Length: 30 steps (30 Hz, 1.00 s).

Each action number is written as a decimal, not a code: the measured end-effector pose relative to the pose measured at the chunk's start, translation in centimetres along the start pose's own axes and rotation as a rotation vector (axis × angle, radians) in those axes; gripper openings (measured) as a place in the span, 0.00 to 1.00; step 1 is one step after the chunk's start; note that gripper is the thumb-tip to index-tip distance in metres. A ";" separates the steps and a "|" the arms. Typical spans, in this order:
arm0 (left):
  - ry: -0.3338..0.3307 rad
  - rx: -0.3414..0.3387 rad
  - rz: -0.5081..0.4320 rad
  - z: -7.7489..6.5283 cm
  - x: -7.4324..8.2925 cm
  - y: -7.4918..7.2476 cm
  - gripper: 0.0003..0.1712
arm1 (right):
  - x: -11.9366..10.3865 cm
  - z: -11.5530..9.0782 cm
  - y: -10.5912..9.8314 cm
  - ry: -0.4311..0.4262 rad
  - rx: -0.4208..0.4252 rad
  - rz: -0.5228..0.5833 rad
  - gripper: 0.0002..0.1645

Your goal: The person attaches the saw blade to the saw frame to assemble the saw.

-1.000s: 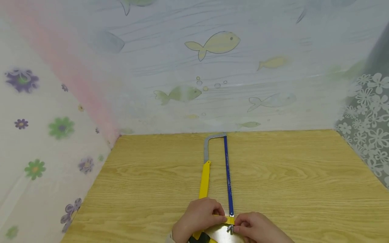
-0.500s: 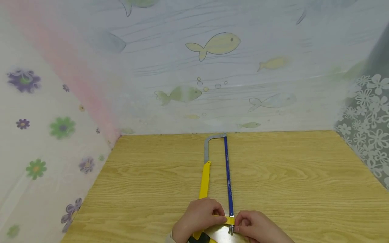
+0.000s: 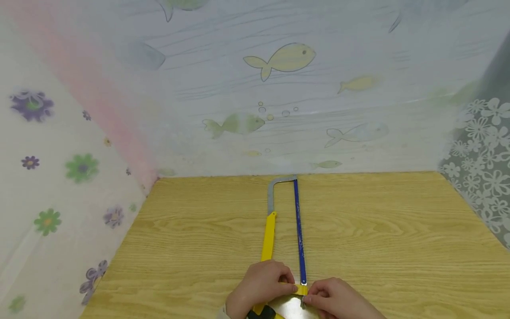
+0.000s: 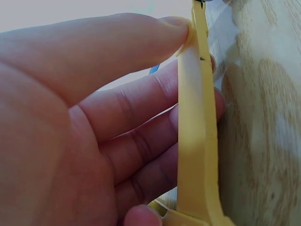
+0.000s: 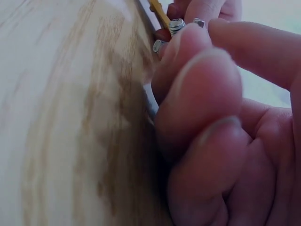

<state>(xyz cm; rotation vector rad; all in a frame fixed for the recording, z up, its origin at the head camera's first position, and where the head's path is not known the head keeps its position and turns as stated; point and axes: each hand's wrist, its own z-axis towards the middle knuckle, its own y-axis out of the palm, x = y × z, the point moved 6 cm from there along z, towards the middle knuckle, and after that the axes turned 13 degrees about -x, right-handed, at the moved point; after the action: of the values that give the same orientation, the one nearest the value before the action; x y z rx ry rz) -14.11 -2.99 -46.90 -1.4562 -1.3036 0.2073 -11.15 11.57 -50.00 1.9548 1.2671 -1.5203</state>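
A hacksaw (image 3: 268, 237) lies on the wooden table, its grey bow at the far end and its yellow frame toward me. The blue blade (image 3: 299, 230) runs along its right side. My left hand (image 3: 263, 282) grips the yellow end bar, thumb on one side and fingers behind, as the left wrist view shows. At the near end of the blade, my right hand (image 3: 338, 296) pinches the wing nut (image 5: 177, 26) on its threaded bolt between thumb and index finger. Its other fingers are curled beneath. The black-and-yellow handle (image 3: 263, 313) is mostly cut off by the frame edge.
The wood-grain table (image 3: 199, 230) extends to both sides of the saw. Behind it stands a wall (image 3: 223, 88) with fish drawings, close to the saw's far end. A flower-patterned wall (image 3: 52, 186) borders the left, a floral curtain-like panel (image 3: 482, 164) the right.
The wing nut has turned, and its wings stand at a different angle. My right thumb and fingertips have shifted slightly left over it. The left hand and saw stay in place.
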 end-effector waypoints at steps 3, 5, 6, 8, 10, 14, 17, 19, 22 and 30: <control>0.000 -0.004 -0.001 0.0 0.0 0.0 0.08 | -0.1 0.1 0.0 0.029 0.022 -0.061 0.16; 0.000 -0.007 -0.005 0.0 0.0 0.0 0.08 | -0.3 0.2 0.0 0.048 0.035 -0.110 0.16; 0.000 -0.007 -0.004 0.0 0.0 0.0 0.08 | -0.3 0.2 0.0 0.059 0.041 -0.131 0.16; 0.002 -0.007 -0.005 0.1 0.0 0.0 0.07 | -0.4 0.2 0.0 0.071 0.049 -0.165 0.17; 0.000 -0.008 -0.006 0.1 0.0 0.0 0.07 | -0.5 0.2 0.0 0.071 0.055 -0.187 0.17; -0.010 -0.023 -0.014 0.1 0.0 0.0 0.07 | -0.7 0.2 0.0 0.049 0.055 -0.207 0.18; -0.014 -0.033 -0.021 0.0 0.0 0.1 0.07 | -0.7 0.1 0.1 0.035 0.043 -0.197 0.18; -0.013 -0.031 -0.021 0.0 0.0 0.0 0.07 | -0.7 0.1 0.1 0.032 0.036 -0.191 0.18; -0.008 -0.020 -0.015 0.0 0.0 0.0 0.07 | -0.7 0.1 -0.1 0.023 0.035 -0.195 0.16; 0.004 -0.013 -0.009 0.0 0.1 -0.1 0.08 | -0.6 0.1 -0.3 -0.019 0.026 -0.175 0.12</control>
<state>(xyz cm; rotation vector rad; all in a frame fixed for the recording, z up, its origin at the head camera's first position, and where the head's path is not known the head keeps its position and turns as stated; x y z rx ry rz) -14.12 -2.96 -46.80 -1.4607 -1.3102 0.1909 -11.41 11.39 -49.38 1.8834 1.4494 -1.6409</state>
